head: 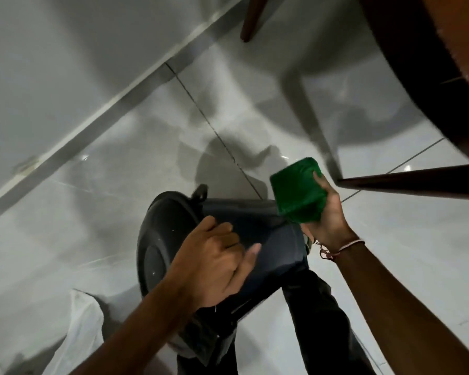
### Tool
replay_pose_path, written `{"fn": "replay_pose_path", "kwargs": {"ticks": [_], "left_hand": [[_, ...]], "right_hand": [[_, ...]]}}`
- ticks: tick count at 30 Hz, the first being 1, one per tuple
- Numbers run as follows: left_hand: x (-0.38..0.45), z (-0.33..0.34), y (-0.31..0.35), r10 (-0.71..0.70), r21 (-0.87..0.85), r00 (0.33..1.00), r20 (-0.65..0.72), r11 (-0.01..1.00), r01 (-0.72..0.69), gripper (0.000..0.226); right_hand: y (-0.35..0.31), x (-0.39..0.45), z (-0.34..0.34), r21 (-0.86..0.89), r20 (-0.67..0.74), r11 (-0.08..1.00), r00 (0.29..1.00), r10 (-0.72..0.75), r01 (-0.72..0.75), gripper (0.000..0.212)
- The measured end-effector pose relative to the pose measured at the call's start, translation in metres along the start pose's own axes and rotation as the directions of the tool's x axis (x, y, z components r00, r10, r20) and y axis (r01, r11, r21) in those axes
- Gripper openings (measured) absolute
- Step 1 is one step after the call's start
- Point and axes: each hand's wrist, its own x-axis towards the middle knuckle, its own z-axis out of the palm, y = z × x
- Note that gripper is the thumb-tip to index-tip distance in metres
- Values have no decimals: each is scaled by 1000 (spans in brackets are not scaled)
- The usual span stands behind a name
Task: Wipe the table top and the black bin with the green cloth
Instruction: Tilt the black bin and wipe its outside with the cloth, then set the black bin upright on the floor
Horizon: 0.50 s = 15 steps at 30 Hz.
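Observation:
The black bin (255, 226) lies tilted on its side low in the middle of the view, its round lid end (163, 234) facing left. My left hand (214, 261) rests on the bin's side and grips it, fingers curled over the body. My right hand (328, 215) is shut on the folded green cloth (298, 190), held just above and to the right of the bin's upper edge; whether the cloth touches the bin is unclear. The brown wooden table (431, 63) fills the upper right, seen from its edge.
Glossy white floor tiles (119, 198) spread all around. A wall with a grey skirting (92, 128) runs diagonally at left. Table legs show at top (252, 20) and at right (412, 182). A white cloth or bag (79, 328) lies at bottom left. My dark trouser leg (322, 320) is below the bin.

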Motion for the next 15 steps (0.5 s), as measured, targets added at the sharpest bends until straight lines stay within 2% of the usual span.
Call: {"fn": "replay_pose_path", "kwargs": {"ticks": [2, 5, 8, 9, 12, 15], "left_hand": [[0, -10, -12, -124, 68, 991, 40, 990, 121, 69], [20, -35, -28, -366, 188, 928, 73, 919, 348, 77], [67, -60, -56, -674, 163, 726, 138, 738, 655, 65], [82, -62, -68, -729, 168, 668, 147, 684, 709, 62], [120, -60, -109, -800, 114, 593, 89, 600, 792, 60], [140, -54, -147, -783, 80, 618, 67, 622, 779, 50]], "right_hand": [[-16, -25, 32, 213, 124, 973, 990, 66, -91, 34], [-26, -59, 77, 325, 249, 934, 966, 71, -152, 35], [-39, -84, 117, 346, 334, 925, 942, 37, -159, 33], [-44, -91, 129, 363, 357, 918, 934, 23, -161, 34], [-53, -105, 156, 397, 453, 892, 892, 14, -215, 32], [-60, -110, 179, 441, 538, 864, 842, -35, -245, 42]]}}
